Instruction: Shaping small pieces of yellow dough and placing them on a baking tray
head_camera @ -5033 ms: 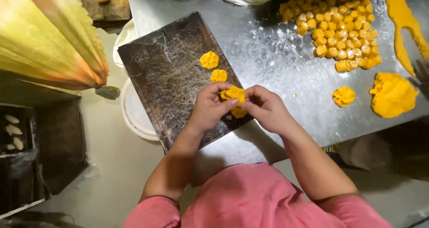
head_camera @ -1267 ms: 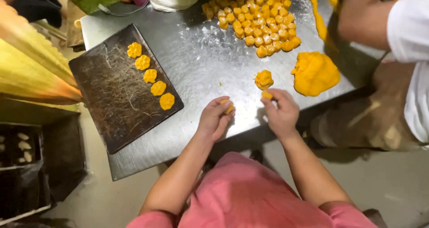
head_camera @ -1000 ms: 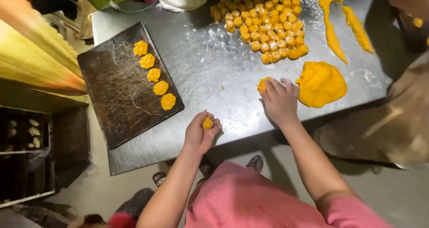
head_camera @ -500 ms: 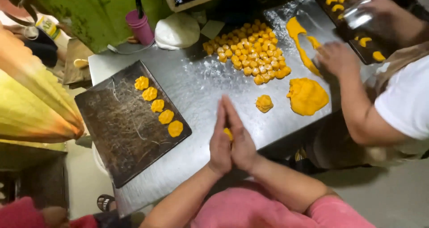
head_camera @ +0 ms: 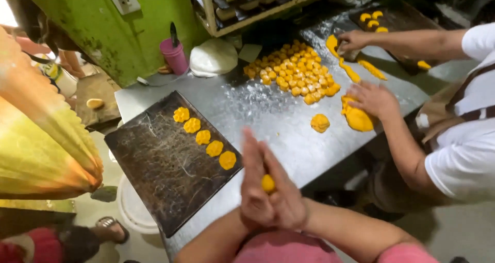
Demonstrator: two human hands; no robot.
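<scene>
My left hand (head_camera: pixel 253 183) and my right hand (head_camera: pixel 282 193) are pressed palm to palm over the near edge of the steel table (head_camera: pixel 268 118). A small ball of yellow dough (head_camera: pixel 267 183) is squeezed between them. To the left lies a dark baking tray (head_camera: pixel 160 170) with a diagonal row of several flower-shaped yellow dough pieces (head_camera: pixel 203 137). A single dough piece (head_camera: pixel 320 122) rests on the table beyond my right hand.
A pile of small yellow dough balls (head_camera: pixel 296 75) sits at the back. A co-worker in a white shirt on the right has one hand (head_camera: pixel 375 99) on a dough lump (head_camera: pixel 357 117) and another hand (head_camera: pixel 351 40) farther back by a second tray (head_camera: pixel 397 20). A pink cup (head_camera: pixel 174 55) stands by the green wall.
My right hand took a dough piece from the table and my hands came together around it. The view tilted up, bringing the co-worker, green wall and shelf into sight.
</scene>
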